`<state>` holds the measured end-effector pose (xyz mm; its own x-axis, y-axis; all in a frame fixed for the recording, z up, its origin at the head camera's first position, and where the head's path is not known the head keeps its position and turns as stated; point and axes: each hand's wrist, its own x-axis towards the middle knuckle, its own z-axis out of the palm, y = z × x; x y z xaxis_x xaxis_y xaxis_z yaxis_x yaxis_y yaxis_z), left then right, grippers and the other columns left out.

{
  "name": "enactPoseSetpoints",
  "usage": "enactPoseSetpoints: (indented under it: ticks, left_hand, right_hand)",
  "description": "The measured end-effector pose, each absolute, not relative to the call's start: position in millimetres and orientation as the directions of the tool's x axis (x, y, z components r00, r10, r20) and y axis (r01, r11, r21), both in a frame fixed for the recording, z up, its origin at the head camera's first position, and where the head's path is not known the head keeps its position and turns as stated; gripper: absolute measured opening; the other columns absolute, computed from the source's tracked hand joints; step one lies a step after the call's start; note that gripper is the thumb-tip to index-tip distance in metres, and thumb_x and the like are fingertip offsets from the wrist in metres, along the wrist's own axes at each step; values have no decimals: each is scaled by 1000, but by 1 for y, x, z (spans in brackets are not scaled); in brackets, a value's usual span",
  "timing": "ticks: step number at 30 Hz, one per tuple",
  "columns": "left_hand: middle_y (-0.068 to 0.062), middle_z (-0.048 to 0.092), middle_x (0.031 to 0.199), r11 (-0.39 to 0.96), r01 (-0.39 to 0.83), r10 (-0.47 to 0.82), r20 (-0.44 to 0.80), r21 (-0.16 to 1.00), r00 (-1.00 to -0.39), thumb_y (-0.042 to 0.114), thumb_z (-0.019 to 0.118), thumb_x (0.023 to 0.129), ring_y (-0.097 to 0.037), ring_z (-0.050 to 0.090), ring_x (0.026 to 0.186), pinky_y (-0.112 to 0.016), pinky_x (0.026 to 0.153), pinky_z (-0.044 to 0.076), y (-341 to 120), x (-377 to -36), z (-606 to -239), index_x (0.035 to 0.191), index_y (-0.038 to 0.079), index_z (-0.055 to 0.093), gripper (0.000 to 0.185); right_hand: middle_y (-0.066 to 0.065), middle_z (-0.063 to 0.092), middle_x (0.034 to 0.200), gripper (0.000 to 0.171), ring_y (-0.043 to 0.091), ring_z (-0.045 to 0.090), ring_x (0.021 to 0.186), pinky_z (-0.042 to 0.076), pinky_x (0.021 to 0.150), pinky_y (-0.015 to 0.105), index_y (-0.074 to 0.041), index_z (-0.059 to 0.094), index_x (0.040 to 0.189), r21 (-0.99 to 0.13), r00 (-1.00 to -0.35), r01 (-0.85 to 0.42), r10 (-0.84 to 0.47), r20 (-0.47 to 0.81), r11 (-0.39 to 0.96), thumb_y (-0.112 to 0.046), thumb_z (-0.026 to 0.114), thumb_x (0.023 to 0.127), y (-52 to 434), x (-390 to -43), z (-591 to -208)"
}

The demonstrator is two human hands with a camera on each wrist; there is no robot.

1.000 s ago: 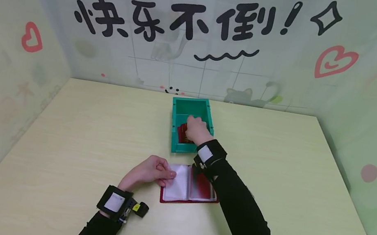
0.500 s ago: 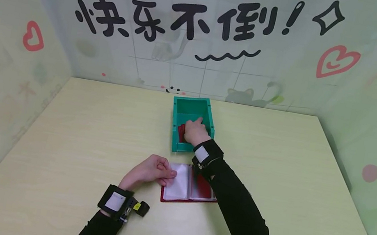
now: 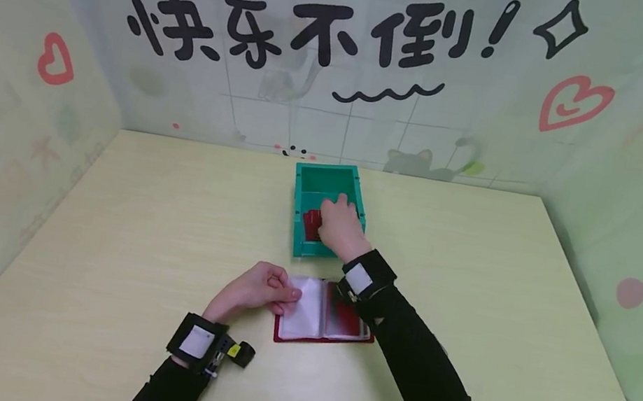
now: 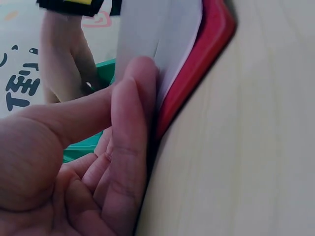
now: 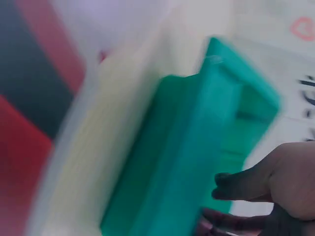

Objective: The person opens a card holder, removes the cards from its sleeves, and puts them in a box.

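A small red-covered album [image 3: 302,316] with clear plastic sleeves lies open on the table; a red card [image 3: 346,320] shows through its right-hand sleeve. At its left edge my left hand [image 3: 256,294] pinches a clear sleeve [image 4: 162,29] between thumb and finger, lifting it off the red cover [image 4: 206,49]. Beyond the album stands a teal box [image 3: 296,214]. My right hand [image 3: 344,227] reaches into it, right beside some dark red cards [image 3: 312,224]. In the right wrist view my right thumb and fingers look apart; their tips are partly out of sight.
The pale wooden table [image 3: 164,224] spreads around the album and box. A printed cloth backdrop [image 3: 199,95] rises behind the table's far edge and at both sides. My right sleeve [image 3: 420,373] crosses over the album's right part.
My right hand has shifted slightly within the box, and its wrist has moved a little right. More of the dark red cards shows than half a second ago. My left hand stays put.
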<state>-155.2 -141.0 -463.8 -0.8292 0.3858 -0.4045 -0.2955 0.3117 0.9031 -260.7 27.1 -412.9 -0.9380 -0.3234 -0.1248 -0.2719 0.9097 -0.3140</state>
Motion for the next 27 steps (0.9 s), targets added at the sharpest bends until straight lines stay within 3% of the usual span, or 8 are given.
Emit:
enactPoseSetpoints:
  ticks: [4,7,11,15,20,23,27]
  left_hand:
    - [-12,76,81,317,-280,382,-392,906,-837,9,69,94,-9,67,59,-24,62,60,-138,-155,-465,96,-6,63,16]
    - [-12,75,77,367,-244,345,-375,898,-860,11,72,93,-10,67,57,-25,60,59,-133,-154,-462,95,-5,64,17]
    - [-7,67,73,540,-138,235,-306,830,-923,15,77,88,-13,61,60,-24,58,52,-124,-150,-452,104,0,64,26]
    - [-11,59,88,725,6,178,-179,689,-968,13,79,84,-20,54,78,-31,69,49,-111,-145,-442,119,1,61,41]
    - [-15,57,116,769,200,309,-80,607,-948,-1,71,86,-26,58,103,-40,94,56,-89,-141,-438,124,0,62,39]
    - [-15,57,125,728,269,398,-70,631,-915,-2,66,89,-27,59,112,-42,100,55,-77,-141,-441,129,0,61,40]
    - [-15,58,128,701,258,417,-89,665,-904,9,63,96,-27,59,113,-42,101,54,-68,-147,-447,134,0,59,39]
  right_hand:
    - [22,65,117,29,33,63,104,58,89,42,4,63,125,-429,-918,-368,-395,28,825,-7,60,98,49,-236,-404]
    - [19,70,118,31,28,66,99,59,85,37,3,64,128,-555,-907,-381,-415,71,740,-9,61,99,72,-210,-402]
    - [17,73,112,26,22,63,84,56,71,29,2,69,121,-668,-911,-341,-407,63,662,-8,62,98,104,-181,-412]
    - [14,73,97,21,14,56,70,49,57,23,2,72,113,-696,-921,-298,-388,30,653,-7,60,98,126,-164,-429]
    - [12,72,90,21,10,54,61,48,51,22,1,72,112,-718,-935,-239,-354,-11,654,-9,63,97,136,-156,-447]
    - [10,69,86,26,11,53,62,46,51,22,2,69,119,-734,-936,-217,-351,-31,644,-10,64,96,137,-154,-454]
    - [8,60,83,31,11,50,64,42,53,20,3,66,124,-784,-929,-188,-366,-53,592,-11,64,97,141,-155,-461]
